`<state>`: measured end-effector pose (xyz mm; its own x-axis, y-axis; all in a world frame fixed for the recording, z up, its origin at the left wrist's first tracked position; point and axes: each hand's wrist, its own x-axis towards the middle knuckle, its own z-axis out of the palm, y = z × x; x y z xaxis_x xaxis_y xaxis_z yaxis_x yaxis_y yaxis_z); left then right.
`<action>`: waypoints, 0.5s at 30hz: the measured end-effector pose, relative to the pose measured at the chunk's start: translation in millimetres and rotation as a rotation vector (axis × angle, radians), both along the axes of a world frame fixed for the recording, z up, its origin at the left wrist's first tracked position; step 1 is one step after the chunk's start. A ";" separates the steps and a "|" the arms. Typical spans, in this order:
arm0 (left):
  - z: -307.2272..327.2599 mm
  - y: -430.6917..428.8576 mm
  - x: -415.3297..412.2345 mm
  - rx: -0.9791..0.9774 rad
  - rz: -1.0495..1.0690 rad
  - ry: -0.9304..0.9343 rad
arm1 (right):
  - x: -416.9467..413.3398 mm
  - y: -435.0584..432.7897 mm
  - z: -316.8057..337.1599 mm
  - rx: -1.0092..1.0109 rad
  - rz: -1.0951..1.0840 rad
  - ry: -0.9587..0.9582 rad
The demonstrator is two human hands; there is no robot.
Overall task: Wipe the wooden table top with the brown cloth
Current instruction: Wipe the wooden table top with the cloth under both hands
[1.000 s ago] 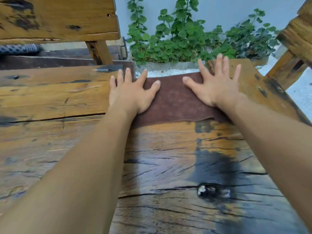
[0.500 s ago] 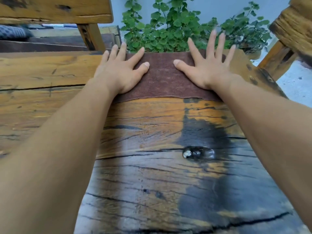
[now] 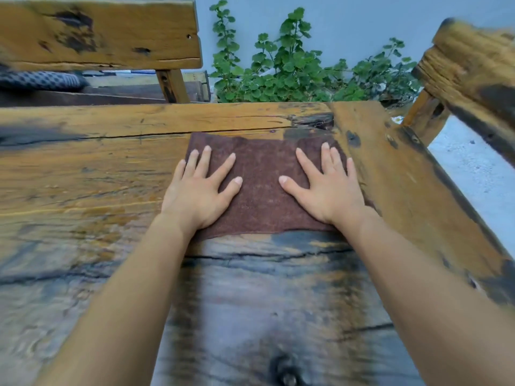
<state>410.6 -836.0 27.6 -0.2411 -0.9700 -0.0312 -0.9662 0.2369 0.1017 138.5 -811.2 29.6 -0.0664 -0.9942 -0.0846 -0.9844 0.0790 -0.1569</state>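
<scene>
A brown cloth [image 3: 260, 185] lies flat on the wooden table top [image 3: 83, 176], a short way in from the far edge and close to the right edge. My left hand [image 3: 200, 193] presses flat on the cloth's left part with fingers spread. My right hand [image 3: 326, 188] presses flat on its right part, fingers spread too. Neither hand grips the cloth; both palms rest on it. The table wood is yellow-brown with dark stains and long cracks.
A wooden bench back [image 3: 100, 32] stands beyond the far left edge, with a patterned cushion [image 3: 39, 79] on its seat. Green plants [image 3: 295, 71] grow behind the far edge. Another wooden chair back [image 3: 473, 71] rises at the right. Pale ground [image 3: 473, 174] lies past the right edge.
Both hands have drawn the cloth back toward me from the far edge of the table. A strip of bare wood now shows beyond the cloth.
</scene>
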 end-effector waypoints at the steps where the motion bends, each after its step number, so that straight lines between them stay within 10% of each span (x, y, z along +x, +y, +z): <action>1: 0.9 18.5 1.5 0.007 0.001 0.004 | 2.6 19.0 0.1 -0.006 0.002 -0.003; 15: 4.4 262.6 34.2 0.044 0.045 0.011 | 37.7 251.5 2.2 0.037 0.057 -0.040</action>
<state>444.8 -573.4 32.0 -0.1978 -0.9776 -0.0717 -0.9745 0.1883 0.1220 176.2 -559.8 31.7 -0.0055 -0.9924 -0.1233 -0.9805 0.0296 -0.1942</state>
